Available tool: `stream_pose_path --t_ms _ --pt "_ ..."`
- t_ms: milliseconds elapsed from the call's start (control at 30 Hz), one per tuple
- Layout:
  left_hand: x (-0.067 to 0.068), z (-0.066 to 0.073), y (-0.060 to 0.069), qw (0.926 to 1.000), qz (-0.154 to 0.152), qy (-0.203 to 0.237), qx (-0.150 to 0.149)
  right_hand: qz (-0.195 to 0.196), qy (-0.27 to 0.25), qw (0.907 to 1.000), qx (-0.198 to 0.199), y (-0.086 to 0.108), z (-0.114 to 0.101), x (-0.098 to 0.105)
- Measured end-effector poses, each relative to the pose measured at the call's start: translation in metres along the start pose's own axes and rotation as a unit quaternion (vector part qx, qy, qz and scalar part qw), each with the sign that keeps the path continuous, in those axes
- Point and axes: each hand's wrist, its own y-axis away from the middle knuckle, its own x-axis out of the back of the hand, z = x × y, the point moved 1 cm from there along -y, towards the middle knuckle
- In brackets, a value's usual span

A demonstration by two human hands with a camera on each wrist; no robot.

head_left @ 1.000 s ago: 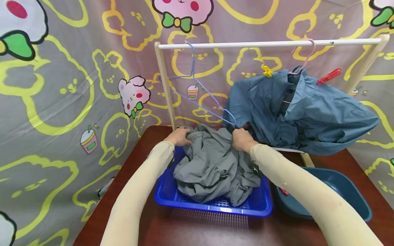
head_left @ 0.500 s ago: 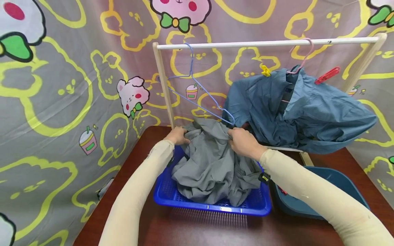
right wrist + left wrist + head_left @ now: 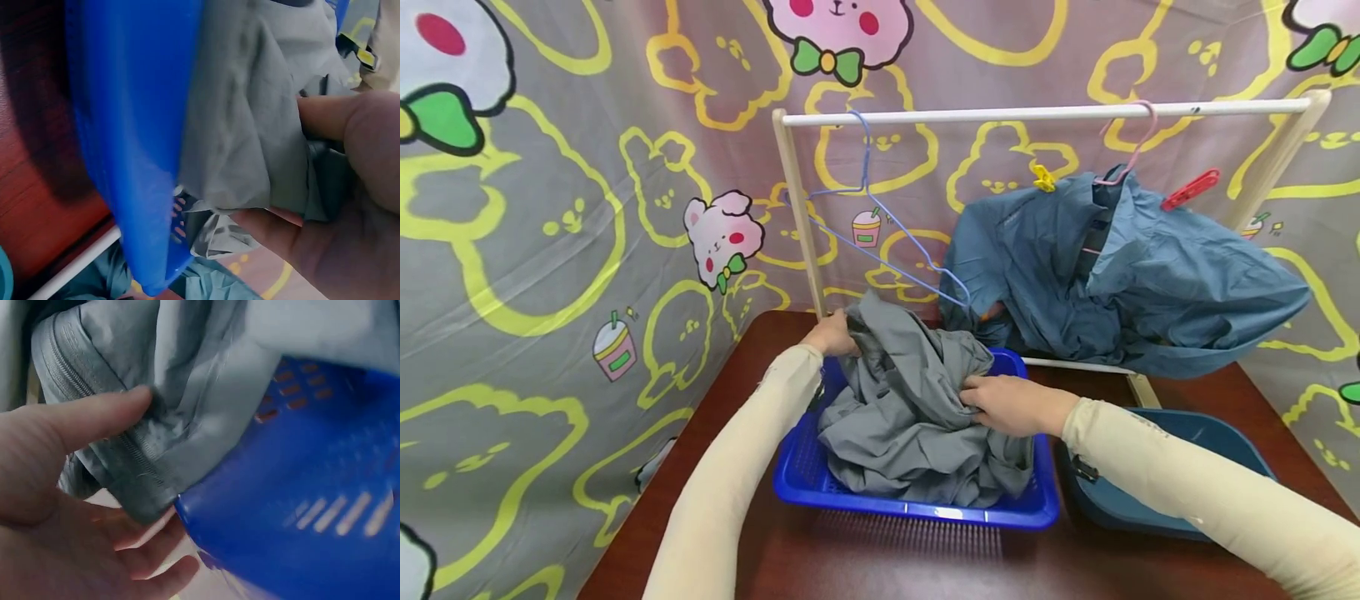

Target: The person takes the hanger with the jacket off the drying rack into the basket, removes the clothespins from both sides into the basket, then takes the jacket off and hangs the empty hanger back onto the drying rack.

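A crumpled grey jacket (image 3: 910,450) lies heaped in a blue plastic basket (image 3: 985,518). At the heap's back left my left hand (image 3: 831,335) pinches its edge; the left wrist view shows the thumb over the cloth beside a zip (image 3: 69,374), fingers behind. My right hand (image 3: 1017,406) grips a fold on the heap's right side. In the right wrist view thumb and fingers close on the grey cloth (image 3: 275,125), just inside the basket wall (image 3: 150,125). Some fingertips are hidden by fabric.
Behind stands a rack with a white rail (image 3: 970,114). A bare blue hanger (image 3: 910,237) hangs at its left. A blue jacket (image 3: 1037,267) hangs at right, with a yellow clip (image 3: 1043,177) and a red clip (image 3: 1191,190). A teal basin (image 3: 1120,500) sits under my right forearm.
My right hand has moved from the heap's back right down and toward me, drawing a fold of the jacket with it. The left hand stays at the back left edge.
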Motion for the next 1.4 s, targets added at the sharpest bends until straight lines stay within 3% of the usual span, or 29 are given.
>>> stream_pose_path --t_ms 200,333,400,433,567,633,767,833,933,1067,1167,1267,1400 --pt "0.013 0.009 0.007 0.993 0.048 0.093 -0.055 -0.074 -0.028 0.9968 -0.013 0.003 0.002 -0.007" --pt "0.024 0.022 0.019 0.9713 0.015 0.227 -0.069 -0.115 -0.025 0.9925 -0.033 0.004 0.0 -0.01" --pt "0.027 0.03 0.027 0.9659 -0.001 0.246 -0.08 -0.126 -0.018 0.9912 -0.037 0.004 -0.001 -0.012" --pt "0.027 0.035 0.031 0.9674 -0.004 0.239 -0.084 -0.128 -0.013 0.991 -0.036 0.004 -0.002 -0.013" --pt "0.02 0.053 0.046 0.9845 0.023 0.13 -0.115 -0.132 -0.003 0.9908 -0.031 0.006 -0.004 -0.013" --pt "0.014 0.061 0.049 0.9882 0.054 0.083 -0.117 -0.135 -0.007 0.9904 -0.028 0.006 -0.005 -0.013" --pt "0.005 0.069 0.048 0.9824 0.107 0.033 -0.15 -0.143 -0.018 0.9893 -0.025 0.007 -0.006 -0.012" --pt "0.0 0.069 0.048 0.9772 0.097 0.008 -0.188 -0.143 -0.027 0.989 -0.024 0.009 -0.005 -0.009" --pt "-0.009 0.064 0.053 0.9628 0.028 -0.046 -0.265 -0.136 -0.063 0.9884 -0.025 0.01 0.001 0.0" --pt "-0.027 0.059 0.067 0.9291 -0.058 -0.166 -0.325 -0.088 -0.137 0.9864 -0.024 0.01 0.018 0.018" --pt "-0.042 0.057 0.077 0.9079 -0.113 -0.23 -0.332 -0.009 -0.162 0.9856 -0.048 0.005 0.035 0.028" --pt "-0.055 0.055 0.084 0.8965 -0.158 -0.263 -0.319 0.075 -0.159 0.9801 -0.092 -0.002 0.049 0.033" --pt "-0.07 0.052 0.089 0.884 -0.189 -0.312 -0.292 0.104 -0.147 0.9739 -0.139 -0.016 0.06 0.031"
